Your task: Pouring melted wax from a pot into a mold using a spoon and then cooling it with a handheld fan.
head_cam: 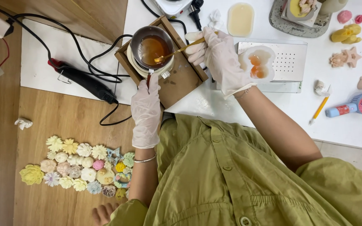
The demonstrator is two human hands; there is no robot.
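My left hand [146,106], in a white glove, grips the handle of a small metal pot [151,50] that holds amber liquid. The pot sits on a white stand inside a wooden tray [181,81]. My right hand [218,56], also gloved, holds a thin golden spoon [179,51] whose bowl dips into the liquid. Just right of that hand, a white silicone mould [259,62] with orange liquid in its hollows rests on a perforated metal platform [288,60].
A black corded tool [86,83] lies left of the tray among cables. Several flower-shaped wax pieces [80,167] lie on the wooden floor. On the white table are a pink-and-blue hand fan [357,106], a yellow pencil [319,109], small moulded figures [346,33] and a pale oblong dish [240,19].
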